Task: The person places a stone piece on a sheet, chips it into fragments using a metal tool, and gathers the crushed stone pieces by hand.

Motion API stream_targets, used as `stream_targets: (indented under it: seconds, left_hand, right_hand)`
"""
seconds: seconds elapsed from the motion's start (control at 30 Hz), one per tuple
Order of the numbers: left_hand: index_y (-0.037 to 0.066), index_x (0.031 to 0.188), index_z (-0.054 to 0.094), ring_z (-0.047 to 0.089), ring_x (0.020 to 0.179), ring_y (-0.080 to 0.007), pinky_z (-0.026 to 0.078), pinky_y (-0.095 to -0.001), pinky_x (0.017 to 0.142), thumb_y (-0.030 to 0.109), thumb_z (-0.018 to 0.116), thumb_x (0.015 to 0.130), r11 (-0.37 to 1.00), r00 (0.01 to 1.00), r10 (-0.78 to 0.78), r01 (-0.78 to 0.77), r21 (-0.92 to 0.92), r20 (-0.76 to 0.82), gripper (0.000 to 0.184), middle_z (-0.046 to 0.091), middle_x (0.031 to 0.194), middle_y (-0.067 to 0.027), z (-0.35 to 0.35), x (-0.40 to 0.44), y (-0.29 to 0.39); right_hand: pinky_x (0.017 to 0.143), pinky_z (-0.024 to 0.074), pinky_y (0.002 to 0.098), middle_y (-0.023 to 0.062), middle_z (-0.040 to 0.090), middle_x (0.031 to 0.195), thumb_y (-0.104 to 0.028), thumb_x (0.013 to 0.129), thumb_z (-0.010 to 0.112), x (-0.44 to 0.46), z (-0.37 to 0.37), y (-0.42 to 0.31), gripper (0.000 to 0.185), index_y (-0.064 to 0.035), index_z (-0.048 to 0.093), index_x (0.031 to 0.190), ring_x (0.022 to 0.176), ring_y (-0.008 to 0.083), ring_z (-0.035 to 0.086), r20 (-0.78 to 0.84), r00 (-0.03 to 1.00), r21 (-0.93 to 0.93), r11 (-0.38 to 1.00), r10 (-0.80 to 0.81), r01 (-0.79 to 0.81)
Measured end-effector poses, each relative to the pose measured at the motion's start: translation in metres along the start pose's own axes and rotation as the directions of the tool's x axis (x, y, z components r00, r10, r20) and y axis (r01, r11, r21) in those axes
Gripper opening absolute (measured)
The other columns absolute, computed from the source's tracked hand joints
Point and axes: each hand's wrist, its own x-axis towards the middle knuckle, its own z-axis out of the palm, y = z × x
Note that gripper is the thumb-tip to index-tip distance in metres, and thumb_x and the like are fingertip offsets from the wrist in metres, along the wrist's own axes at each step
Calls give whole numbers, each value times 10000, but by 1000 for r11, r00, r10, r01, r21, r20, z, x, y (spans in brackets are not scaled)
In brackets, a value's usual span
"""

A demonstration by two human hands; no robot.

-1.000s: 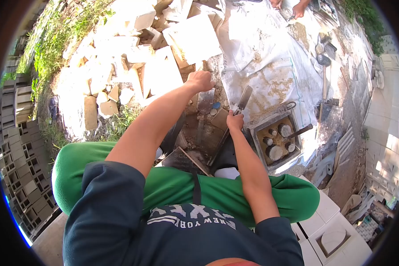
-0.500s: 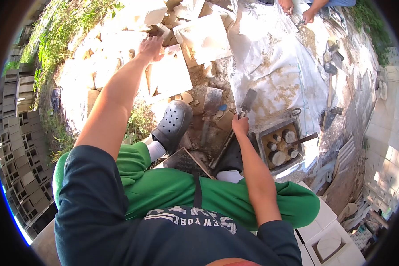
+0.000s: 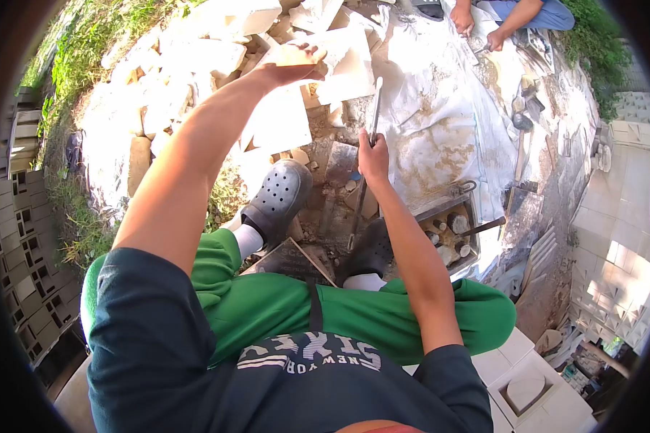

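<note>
My left hand [image 3: 294, 61] reaches out over the pale stone slabs [image 3: 348, 63], its fingers apart and nothing visible in it. Whether it touches a slab cannot be made out. Wrapped round a long, flat-bladed metal tool [image 3: 375, 108], my right hand [image 3: 373, 157] is near the middle of the view. The tool stands edge-on, one end pointing away from me and the other down between my shoes. Beneath it lies a grey metal plate [image 3: 341, 162] on the dirt.
A tray [image 3: 440, 206] with several round pieces sits right of my right forearm. White sheeting [image 3: 440, 115] covers the ground beyond. At the top right are a co-worker's hands [image 3: 495, 40]. My grey clog [image 3: 278, 198] is left of centre; a dark board [image 3: 292, 261] lies nearby.
My left hand first swung left and away from me, then moved right over the slabs. My right hand has risen, turning the tool edge-on. My left clog has come into view.
</note>
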Motion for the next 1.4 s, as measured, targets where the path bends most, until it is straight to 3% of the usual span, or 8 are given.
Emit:
stream_targets:
  seconds: [0.17, 0.33, 0.53, 0.7, 0.9, 1.17, 1.27, 1.4]
  left_hand:
    - [51, 1250, 443, 532, 1092, -269, 443, -386, 873, 572, 509, 831, 819, 979, -198, 145, -555, -37, 671, 546, 1203, -133, -12, 37, 84]
    - [-12, 1288, 413, 557, 1087, -274, 450, -376, 887, 564, 573, 807, 483, 892, -316, 445, -754, 324, 767, 569, 1153, -223, 31, 69, 155]
    - [-79, 1250, 420, 633, 900, -237, 507, -341, 745, 527, 603, 813, 312, 862, -423, 428, -848, 279, 769, 600, 1052, -200, 120, 84, 218]
    - [-85, 1215, 416, 638, 777, -174, 520, -290, 624, 403, 636, 837, 36, 829, -353, 475, -879, 433, 655, 600, 994, -165, 165, 103, 236]
    - [-71, 1142, 463, 648, 767, -210, 522, -325, 643, 443, 620, 818, 418, 879, -316, 466, -779, 356, 628, 635, 885, -160, 190, 116, 234]
    - [-1, 1013, 581, 648, 796, -334, 496, -438, 706, 568, 544, 805, 857, 903, -138, 315, -407, 408, 607, 654, 863, -206, 115, 115, 218]
    - [15, 986, 583, 636, 836, -334, 492, -443, 725, 524, 567, 812, 893, 952, -87, 205, -399, 294, 538, 645, 885, -185, 119, 115, 214]
    - [50, 1004, 554, 563, 976, -302, 479, -428, 768, 440, 650, 778, 913, 995, 100, -99, -396, -19, 461, 560, 1000, -131, 121, 109, 221]
  right_hand:
    - [361, 392, 308, 62, 485, 567, -378, 853, 568, 7, -61, -52, 401, 12, 474, 839, 382, 166, 472, 72, 993, 270, 956, 97, -113]
    - [356, 378, 325, 65, 482, 579, -170, 779, 596, 11, -124, -36, 226, 14, 483, 845, 385, 164, 461, -36, 966, 343, 911, 255, -227]
    - [360, 367, 344, 62, 451, 648, -37, 767, 588, -7, -127, 36, 153, -6, 474, 865, 376, 180, 428, -53, 882, 497, 778, 469, -384]
    - [647, 495, 407, 222, 582, 943, -82, 758, 567, -1, -72, 110, 360, 85, 438, 1050, 765, 299, 613, -37, 769, 427, 706, 638, -565]
    - [945, 408, 420, 318, 489, 1190, -123, 779, 592, -7, -57, 98, 638, 115, 268, 1275, 1122, 409, 502, -113, 794, 211, 795, 597, -568]
    - [923, 392, 444, 259, 465, 1153, -91, 789, 568, -31, -48, 93, 488, 63, 404, 1222, 1091, 371, 479, -263, 950, -258, 937, 167, -236]
    - [766, 411, 383, 106, 525, 966, -165, 793, 541, -45, -57, 67, 156, -38, 577, 877, 980, 266, 510, -97, 986, -581, 812, -135, 54]
    - [855, 388, 403, 63, 537, 961, -186, 803, 540, -68, -46, 77, 146, -82, 583, 895, 976, 225, 507, 335, 847, -719, 470, -413, 513]
